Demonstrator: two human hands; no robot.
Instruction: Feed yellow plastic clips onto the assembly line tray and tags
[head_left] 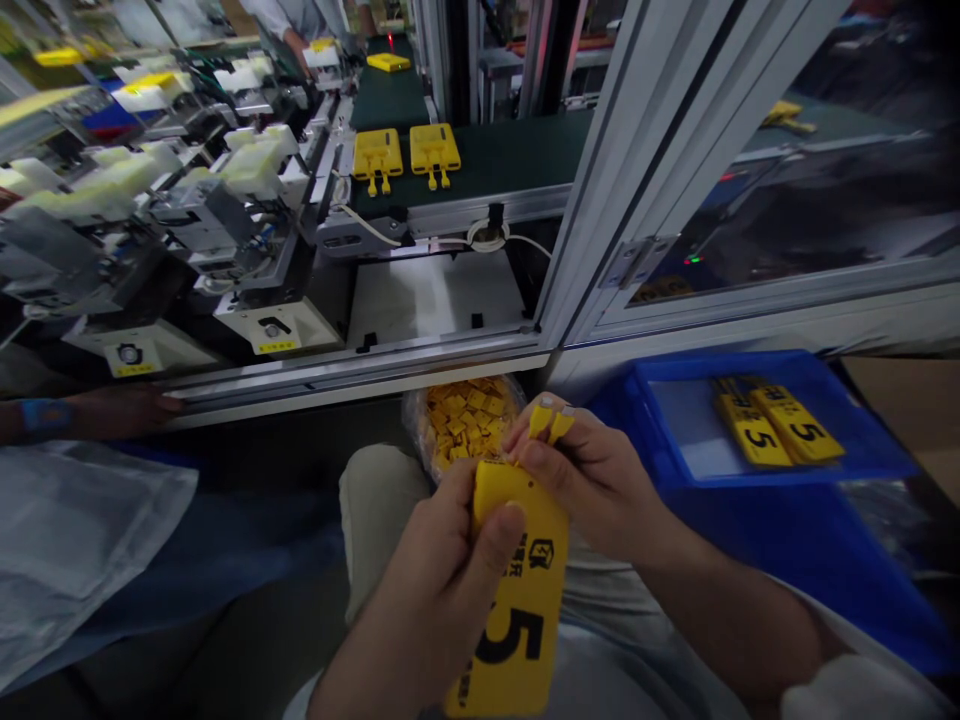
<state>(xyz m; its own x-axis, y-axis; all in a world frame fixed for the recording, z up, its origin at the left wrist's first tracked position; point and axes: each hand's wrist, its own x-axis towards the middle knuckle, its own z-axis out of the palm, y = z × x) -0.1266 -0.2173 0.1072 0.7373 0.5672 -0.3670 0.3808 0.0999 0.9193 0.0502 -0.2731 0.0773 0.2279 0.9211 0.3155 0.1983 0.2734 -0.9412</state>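
Note:
A yellow power bank [536, 590] with a large black 5 is tilted above my lap. My left hand [450, 560] grips its side, thumb lying across the printed face. At its upper end, my right hand [592, 470] pinches the short yellow charging cables [550, 420], whose pale-tipped plugs stick up past the fingers. Just beyond both hands, a clear plastic bag [414, 425] holds a heap of small yellow pieces [472, 415].
At the right, a blue tray [675, 460] holds yellow power banks [799, 425]. Ahead, two more with cables lie on a dark green conveyor [517, 155]. A metal frame post [637, 150] rises in between. Fixtures [255, 160] and another person's arm [97, 415] are at the left.

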